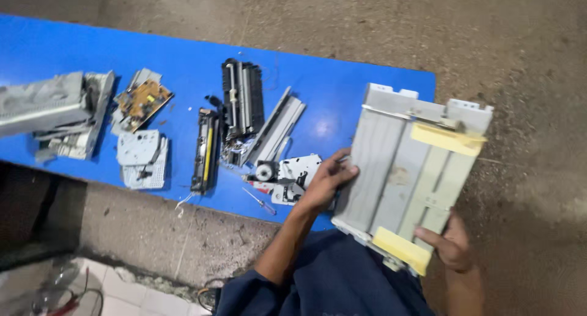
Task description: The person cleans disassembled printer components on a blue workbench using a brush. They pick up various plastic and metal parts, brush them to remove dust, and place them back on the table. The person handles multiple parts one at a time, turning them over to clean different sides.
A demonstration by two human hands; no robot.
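Both hands hold a grey plastic tray

The left hand (327,180) grips the tray (411,169) on its left edge, the right hand (451,245) pinches its near right corner, at the blue surface's (342,89) right end; a screwdriver (259,201) and machine parts (243,111) lie left.

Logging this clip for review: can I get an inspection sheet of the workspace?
Surface: blue board on a rough floor.
Job's things: grey tray with yellow pads, held over the board's right end.
Clutter: circuit board, black roller unit, metal plates, screwdriver, grey casing.
Grippers: left hand grips the tray's left edge; right hand its near corner.
Cables: thin wires by the roller unit.
Surroundings: concrete floor, tiles lower left.
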